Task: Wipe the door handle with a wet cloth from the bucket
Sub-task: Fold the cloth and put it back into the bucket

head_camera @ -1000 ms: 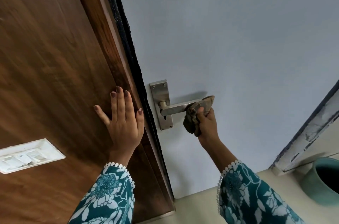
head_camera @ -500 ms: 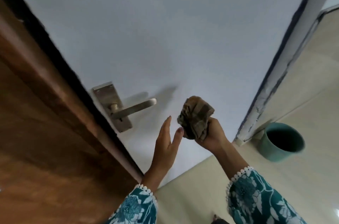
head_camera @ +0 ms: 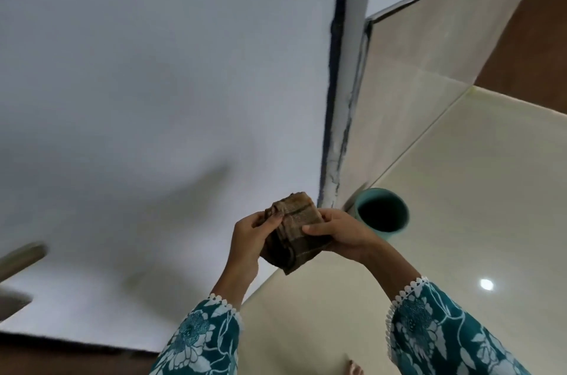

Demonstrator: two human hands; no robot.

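A pale door [head_camera: 153, 83] fills the left and middle of my view, its chipped edge [head_camera: 337, 129] running nearly straight up, with glossy cream floor tiles [head_camera: 460, 190] to the right. My view has swung right since half a second ago: the handle [head_camera: 21, 256], then plainly seen left of centre, is now only a blurred bar at the far left edge, well apart from my hands, its free end pointing right and slightly up. My left hand [head_camera: 248, 239], which was open and just short of the cloth, has closed on it, thumb and fingers pinching its upper left corner. The cloth [head_camera: 294, 236], a folded brown checked pad, was bunched in my right hand alone; now it sits between both hands in front of the door's lower part, its long axis slanting from upper left to lower right, one corner hanging down below my palms. My right hand [head_camera: 340, 236] grips its right side, thumb pressed across the top face and fingers under it. Just right of that hand the teal bucket [head_camera: 382, 212] stands on the floor beside the door's edge, mouth open toward me, its inside dark. My floral sleeves [head_camera: 445, 334] frame the bottom.
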